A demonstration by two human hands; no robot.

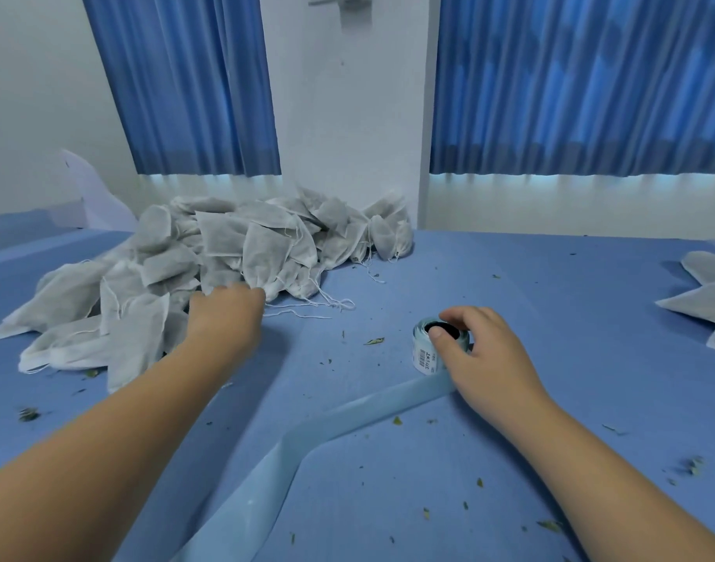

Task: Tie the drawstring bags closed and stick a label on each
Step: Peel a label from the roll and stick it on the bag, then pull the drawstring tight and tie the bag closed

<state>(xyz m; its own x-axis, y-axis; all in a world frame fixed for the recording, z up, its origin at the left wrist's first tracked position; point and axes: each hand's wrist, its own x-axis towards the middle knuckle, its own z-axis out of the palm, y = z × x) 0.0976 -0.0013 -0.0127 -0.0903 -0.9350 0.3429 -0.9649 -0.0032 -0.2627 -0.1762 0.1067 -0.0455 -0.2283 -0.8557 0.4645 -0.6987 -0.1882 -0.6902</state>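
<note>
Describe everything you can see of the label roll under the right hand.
The label roll is a small, pale blue-white spool that stands on end on the blue table, with its dark core hole facing up. A white label with a barcode and dark print shows on its near side. A long strip of pale backing tape trails from its base toward the lower left. The right hand grips it from the right, thumb on the top rim and fingers curled over the far edge.
</note>
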